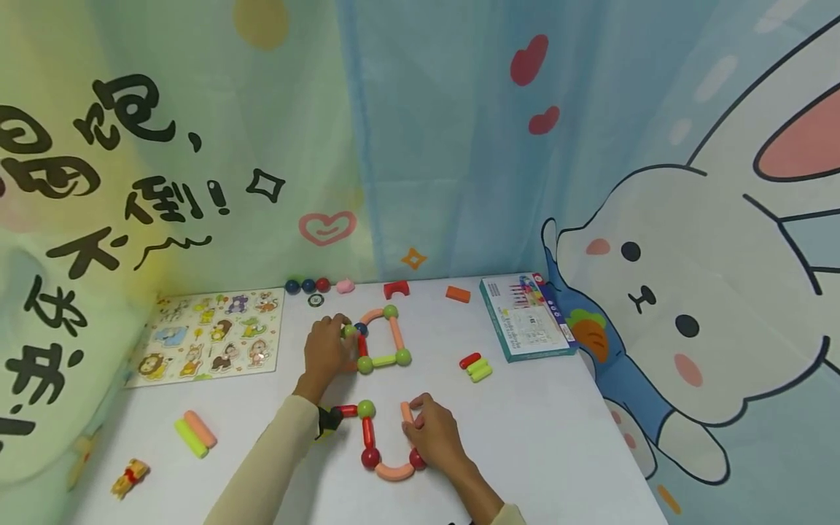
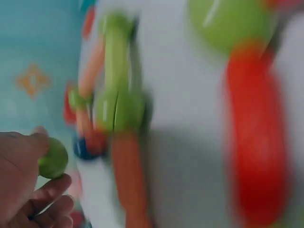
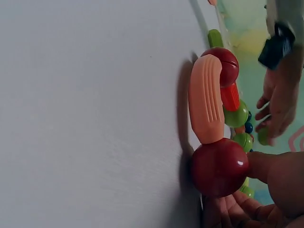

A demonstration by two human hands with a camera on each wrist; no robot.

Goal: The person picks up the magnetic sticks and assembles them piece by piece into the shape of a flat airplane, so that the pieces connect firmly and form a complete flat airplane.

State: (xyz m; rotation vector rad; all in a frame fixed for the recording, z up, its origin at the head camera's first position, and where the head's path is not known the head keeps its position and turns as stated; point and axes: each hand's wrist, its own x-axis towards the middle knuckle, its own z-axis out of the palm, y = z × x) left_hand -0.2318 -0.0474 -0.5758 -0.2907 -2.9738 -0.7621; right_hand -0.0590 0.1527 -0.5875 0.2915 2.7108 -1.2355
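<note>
My left hand (image 1: pixel 326 346) pinches a green ball (image 2: pixel 53 159) between thumb and fingers, above the left side of a loop of magnetic rods and balls. That loop has green balls (image 1: pixel 390 311), a blue ball (image 1: pixel 361 329), a yellow-green rod (image 1: pixel 383 361) and a peach rod (image 1: pixel 397 333). Nearer, my right hand (image 1: pixel 436 435) grips a straight peach rod (image 1: pixel 406 413) beside a dark red ball (image 3: pixel 220 167). A curved peach rod (image 3: pixel 205 99) links this ball to another red ball (image 1: pixel 370 458), from which a red rod (image 1: pixel 368 433) runs to a green ball (image 1: pixel 366 409).
Loose rods (image 1: pixel 195 430) and a small bear figure (image 1: pixel 130 477) lie at left, near a sticker board (image 1: pixel 208 335). Spare balls (image 1: pixel 308 286) line the back edge. Right of the loops are short rods (image 1: pixel 481 369) and a box (image 1: pixel 527 317).
</note>
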